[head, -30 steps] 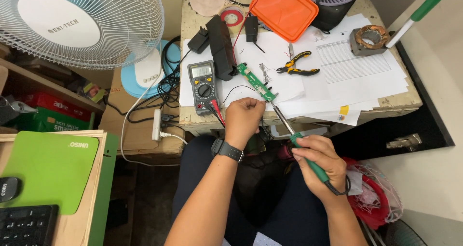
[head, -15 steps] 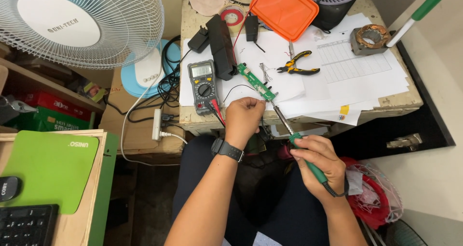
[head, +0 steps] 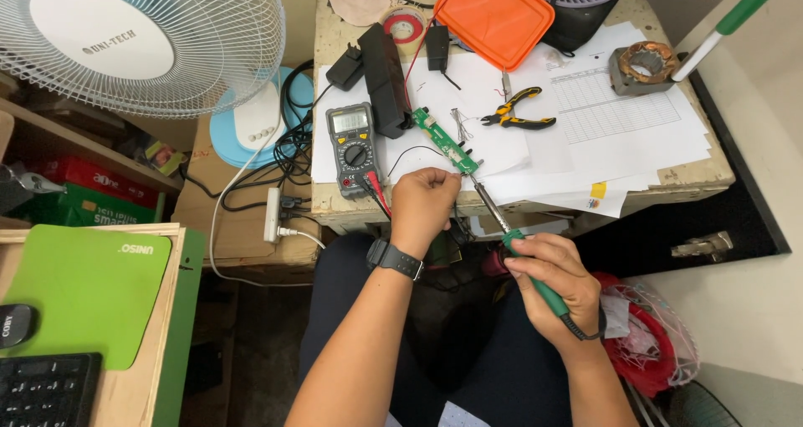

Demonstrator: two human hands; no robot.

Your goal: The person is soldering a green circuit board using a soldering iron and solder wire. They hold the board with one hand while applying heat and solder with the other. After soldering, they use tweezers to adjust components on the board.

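While the left hand [head: 424, 201] is pinching a thin wire at the near end of the green circuit board [head: 445, 141], the right hand [head: 548, 278] is gripping the soldering iron [head: 523, 255]. Since a second ago nothing is shifting; the tip is staying at the board's end on the paper-covered table [head: 669, 163], suggesting a joint is being heated.

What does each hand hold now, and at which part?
The right hand holds a soldering iron by its green handle. The left hand pinches something thin near the green circuit board; what exactly cannot be told.
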